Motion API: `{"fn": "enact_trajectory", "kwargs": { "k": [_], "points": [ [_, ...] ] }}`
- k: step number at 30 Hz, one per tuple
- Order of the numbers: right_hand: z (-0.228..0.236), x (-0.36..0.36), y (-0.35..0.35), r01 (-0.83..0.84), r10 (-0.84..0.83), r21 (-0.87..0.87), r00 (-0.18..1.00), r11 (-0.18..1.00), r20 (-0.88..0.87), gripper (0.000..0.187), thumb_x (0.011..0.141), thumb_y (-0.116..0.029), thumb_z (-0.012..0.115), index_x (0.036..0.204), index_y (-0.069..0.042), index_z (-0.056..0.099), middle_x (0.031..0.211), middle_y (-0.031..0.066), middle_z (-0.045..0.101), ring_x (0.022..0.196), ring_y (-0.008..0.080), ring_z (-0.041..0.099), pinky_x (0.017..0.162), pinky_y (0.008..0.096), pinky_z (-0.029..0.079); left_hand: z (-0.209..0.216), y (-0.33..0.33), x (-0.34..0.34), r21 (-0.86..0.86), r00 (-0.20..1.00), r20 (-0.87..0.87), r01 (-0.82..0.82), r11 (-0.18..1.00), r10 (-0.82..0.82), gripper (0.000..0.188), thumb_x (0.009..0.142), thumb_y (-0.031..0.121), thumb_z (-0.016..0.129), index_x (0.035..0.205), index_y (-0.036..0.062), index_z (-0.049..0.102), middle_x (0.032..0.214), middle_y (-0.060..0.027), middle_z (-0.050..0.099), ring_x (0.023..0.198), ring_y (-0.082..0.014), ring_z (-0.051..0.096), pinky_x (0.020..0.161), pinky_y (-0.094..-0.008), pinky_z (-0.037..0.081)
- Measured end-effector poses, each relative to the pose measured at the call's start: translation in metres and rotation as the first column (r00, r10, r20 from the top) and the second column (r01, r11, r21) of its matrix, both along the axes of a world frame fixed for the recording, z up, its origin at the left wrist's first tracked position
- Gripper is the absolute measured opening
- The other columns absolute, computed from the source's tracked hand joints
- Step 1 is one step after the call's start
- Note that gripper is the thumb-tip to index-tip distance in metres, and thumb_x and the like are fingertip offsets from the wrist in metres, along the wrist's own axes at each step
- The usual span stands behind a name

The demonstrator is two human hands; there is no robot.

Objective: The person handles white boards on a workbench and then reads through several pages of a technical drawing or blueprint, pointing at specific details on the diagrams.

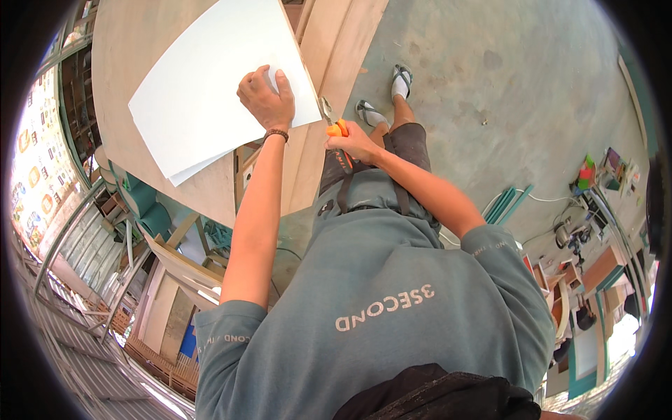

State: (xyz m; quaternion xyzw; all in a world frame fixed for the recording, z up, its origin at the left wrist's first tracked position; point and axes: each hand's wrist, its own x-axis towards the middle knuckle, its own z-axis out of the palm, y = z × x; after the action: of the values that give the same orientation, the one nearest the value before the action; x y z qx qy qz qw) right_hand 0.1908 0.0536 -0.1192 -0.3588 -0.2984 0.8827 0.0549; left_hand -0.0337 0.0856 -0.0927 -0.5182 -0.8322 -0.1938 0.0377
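White sheets (203, 84), at least two stacked, lie on a pale wooden tabletop (115, 77). My left hand (268, 101) presses down on the top sheet near its right edge, fingers slightly bent and apart, holding nothing. A dark bracelet circles that wrist. In my right hand (360, 145) are pliers (337, 129) with orange and black handles. Their metal jaws point away from me, at the near right corner of the sheets. Whether the jaws touch the sheet I cannot tell.
Wooden boards (336, 42) run along the table's right side. Concrete floor (462, 70) spreads to the right, with teal strips (507, 204) and a white cable on it. Teal curved pieces (145, 203) and wooden frames stand at left, beside metal railings (77, 224).
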Motion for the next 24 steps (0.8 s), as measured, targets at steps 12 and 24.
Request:
{"fn": "enact_trajectory", "kwargs": {
  "k": [12, 24],
  "points": [
    [0.049, -0.011, -0.004, -0.275, -0.014, 0.469, 0.852, 0.839, 0.523, 0.058, 0.087, -0.017, 0.067, 0.137, 0.005, 0.048, 0.128, 0.0291, 0.062, 0.119, 0.0461, 0.062, 0.103, 0.0498, 0.048, -0.002, -0.002, -0.003, 0.029, 0.999, 0.021, -0.043, 0.999, 0.042, 0.034, 0.096, 0.038, 0.068, 0.121, 0.0139, 0.066, 0.124, -0.012, 0.051, 0.123, -0.0356, 0.047, 0.108, -0.0535, 0.041],
    [0.03, -0.017, 0.002, -0.18, 0.06, 0.28, 0.92, 0.943, 0.388, 0.069, 0.092, -0.014, 0.065, 0.153, 0.003, 0.039, 0.13, 0.0307, 0.063, 0.125, 0.0425, 0.062, 0.106, 0.046, 0.047, 0.004, 0.001, -0.002, 0.047, 0.997, 0.032, -0.068, 0.997, 0.067, 0.034, 0.096, 0.039, 0.07, 0.12, 0.0152, 0.068, 0.123, -0.012, 0.055, 0.122, -0.034, 0.051, 0.107, -0.0516, 0.042]
  ]
}}
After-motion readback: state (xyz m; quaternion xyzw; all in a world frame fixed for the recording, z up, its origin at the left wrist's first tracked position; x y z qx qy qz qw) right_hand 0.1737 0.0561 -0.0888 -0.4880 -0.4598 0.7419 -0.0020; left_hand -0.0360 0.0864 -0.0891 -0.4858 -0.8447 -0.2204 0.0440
